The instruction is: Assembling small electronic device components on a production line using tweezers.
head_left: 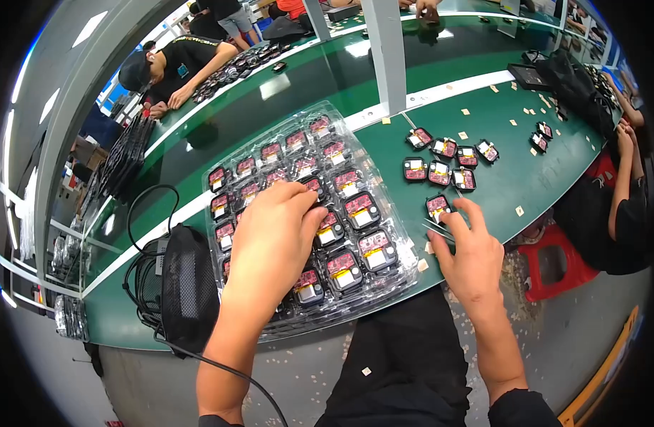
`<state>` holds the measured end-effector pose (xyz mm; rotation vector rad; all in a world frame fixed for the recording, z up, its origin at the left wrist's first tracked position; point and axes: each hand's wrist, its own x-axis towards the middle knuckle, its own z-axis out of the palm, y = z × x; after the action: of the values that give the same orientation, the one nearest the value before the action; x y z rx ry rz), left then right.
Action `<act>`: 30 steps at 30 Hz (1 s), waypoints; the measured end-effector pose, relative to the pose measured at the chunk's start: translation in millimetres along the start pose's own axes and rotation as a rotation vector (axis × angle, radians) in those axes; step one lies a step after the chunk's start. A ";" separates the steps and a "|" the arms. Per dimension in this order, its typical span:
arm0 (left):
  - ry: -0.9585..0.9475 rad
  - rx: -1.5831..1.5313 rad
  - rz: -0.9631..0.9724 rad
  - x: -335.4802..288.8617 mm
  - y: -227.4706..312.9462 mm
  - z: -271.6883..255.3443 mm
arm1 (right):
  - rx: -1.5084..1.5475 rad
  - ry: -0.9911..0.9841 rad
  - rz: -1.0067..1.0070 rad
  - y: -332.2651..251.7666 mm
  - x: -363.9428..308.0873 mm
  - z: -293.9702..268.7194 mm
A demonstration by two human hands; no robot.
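My left hand reaches over a clear plastic tray filled with rows of small square electronic modules. Each module has a black case, a red circuit board and a silvery block. The fingers are bent around one module in the tray's middle; the palm side is hidden. To the right of the tray, my right hand holds metal tweezers between thumb and fingers. Its fingertips are at a single module lying on the green table. Several more modules lie in a loose group just beyond it.
A black mesh pouch with looped black cable is left of the tray. A grey post rises behind it. Small pale squares dot the green table. Co-workers sit across and at right, near a red stool.
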<state>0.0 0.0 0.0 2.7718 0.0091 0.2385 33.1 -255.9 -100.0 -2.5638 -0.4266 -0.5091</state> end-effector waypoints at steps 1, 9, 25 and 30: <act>0.054 0.050 0.052 -3.2 0.6 2.9 | 0.019 0.005 0.008 -0.9 -0.5 -0.4; 0.360 0.136 0.265 -20.9 31.7 9.7 | 0.106 0.075 -0.051 16.4 -4.0 -3.9; -0.560 -1.783 -0.377 -115.2 70.2 140.5 | 0.961 -0.178 -0.260 43.6 -68.0 -47.2; -1.005 -2.127 -0.400 -119.9 58.3 148.0 | 0.889 -0.394 -0.285 41.3 -74.1 -55.6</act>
<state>-95.0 -110.7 -135.7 0.5100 0.0292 -0.7843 -31.7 -334.0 -103.0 -1.7238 -0.9204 0.1114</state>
